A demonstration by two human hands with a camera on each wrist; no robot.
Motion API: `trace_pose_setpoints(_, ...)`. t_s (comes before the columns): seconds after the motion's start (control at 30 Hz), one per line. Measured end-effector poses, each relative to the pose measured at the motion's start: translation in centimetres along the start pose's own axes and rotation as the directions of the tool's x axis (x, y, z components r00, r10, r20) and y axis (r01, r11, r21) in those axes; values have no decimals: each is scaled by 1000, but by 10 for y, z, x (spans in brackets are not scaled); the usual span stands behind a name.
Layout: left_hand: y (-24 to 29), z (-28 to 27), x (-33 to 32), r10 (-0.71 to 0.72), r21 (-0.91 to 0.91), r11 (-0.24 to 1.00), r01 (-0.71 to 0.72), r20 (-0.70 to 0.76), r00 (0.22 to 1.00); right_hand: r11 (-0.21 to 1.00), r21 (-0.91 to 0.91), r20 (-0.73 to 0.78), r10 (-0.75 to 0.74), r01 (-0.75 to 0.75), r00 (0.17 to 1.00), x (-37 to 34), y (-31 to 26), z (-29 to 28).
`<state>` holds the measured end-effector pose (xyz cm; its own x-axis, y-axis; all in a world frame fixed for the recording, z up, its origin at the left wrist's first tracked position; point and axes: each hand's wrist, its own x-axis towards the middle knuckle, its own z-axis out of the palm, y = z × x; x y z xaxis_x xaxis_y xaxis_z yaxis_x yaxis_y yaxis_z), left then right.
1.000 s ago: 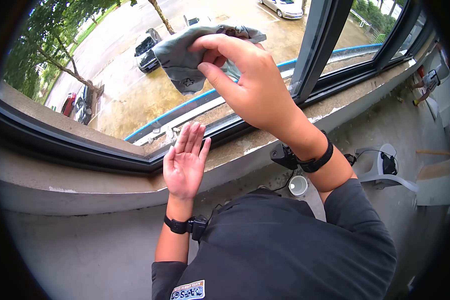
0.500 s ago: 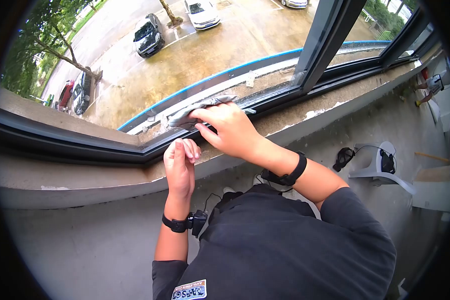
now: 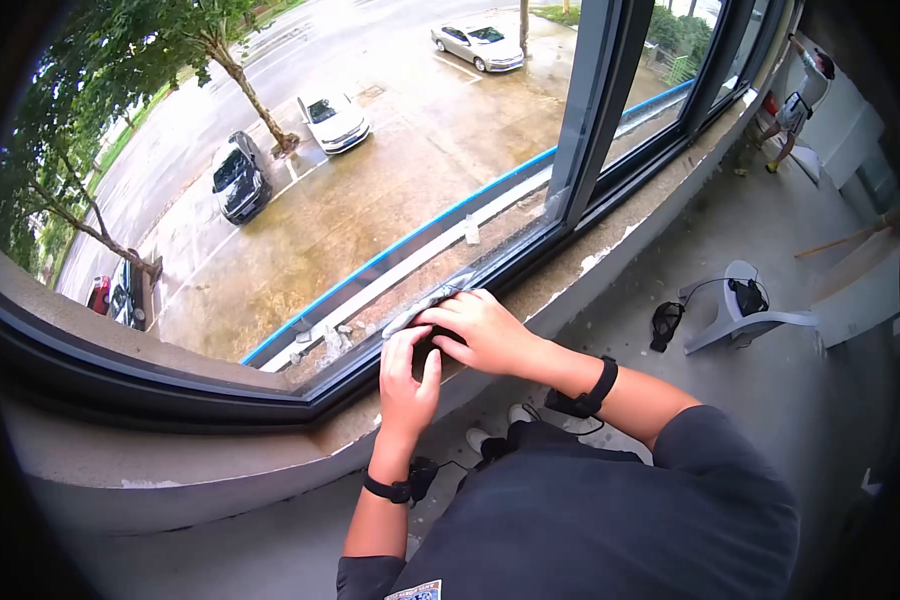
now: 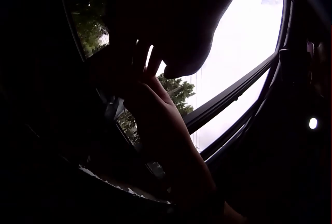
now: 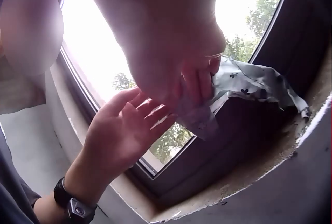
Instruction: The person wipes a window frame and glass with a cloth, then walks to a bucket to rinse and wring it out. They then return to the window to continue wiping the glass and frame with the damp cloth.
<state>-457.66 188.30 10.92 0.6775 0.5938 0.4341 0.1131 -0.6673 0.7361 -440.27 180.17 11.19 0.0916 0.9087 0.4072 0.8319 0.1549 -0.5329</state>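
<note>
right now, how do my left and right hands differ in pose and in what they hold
Your right hand grips a patterned cloth, while your left hand shows nothing in its grasp. In the head view, the right hand reaches across from the side, while the left hand points up toward the window. Both are bare, with a black strap at each wrist.

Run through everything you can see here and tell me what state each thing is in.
Cloth: crumpled, partly hanging loose.
Right hand: curled, gripping the cloth.
Left hand: fingers loosely bent, not gripping.
Sill: rough, edge chipped.
White car: stationary-looking, outside.
Plastic chair: on the floor, bearing something black.
Window frame: open or closed, can't tell.
</note>
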Motion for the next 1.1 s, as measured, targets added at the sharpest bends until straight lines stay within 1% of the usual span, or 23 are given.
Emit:
trace_pose_setpoints(0.07,2,1,1,16,2,1000,-16,42,999,999,30,-39,12,-11,999,-4,1,0)
trace_pose_setpoints(0.1,3,3,1,22,17,1000,-23,67,997,1000,14,-83,0,1,997,-5,2,1)
trace_pose_setpoints(0.13,3,4,1,67,16,998,-68,77,995,1000,5,-74,19,-19,997,-6,2,-1)
trace_pose_setpoints(0.23,3,4,4,119,8,993,-122,146,982,999,-30,-68,35,-37,997,-6,10,-1)
trace_pose_setpoints(0.3,0,6,5,117,98,985,-139,201,973,999,-25,-41,43,-44,998,-7,12,-3)
trace_pose_setpoints(0.4,2,10,9,115,99,985,-142,239,964,999,20,-84,41,-40,996,-11,22,-1)
trace_pose_setpoints(0.53,11,25,21,112,88,986,-143,289,951,999,40,-83,21,-17,996,-14,39,-16)
trace_pose_setpoints(0.63,19,43,28,95,114,985,-129,271,958,999,32,-64,-10,12,998,-11,52,-32)
trace_pose_setpoints(0.73,29,54,34,81,117,987,-112,240,967,995,61,-99,-72,78,992,-7,59,-46)
trace_pose_setpoints(0.8,39,57,40,13,68,997,-27,191,982,994,29,-97,-98,101,990,-2,62,-56)
trace_pose_setpoints(0.83,41,57,43,5,83,996,-21,186,982,989,13,-133,-142,145,981,1,63,-62)
trace_pose_setpoints(0.87,42,58,46,35,34,999,-40,138,990,988,26,-134,-149,154,980,5,62,-69)
trace_pose_setpoints(0.93,48,59,54,89,-63,994,-86,41,995,973,38,-239,-213,228,948,16,57,-88)
trace_pose_setpoints(1.0,63,55,68,145,-128,980,-151,-56,988,962,67,-253,-240,264,937,27,49,-110)
trace_pose_setpoints(1.1,86,46,89,191,-63,978,-198,-96,977,931,65,-335,-318,358,887,46,38,-139)
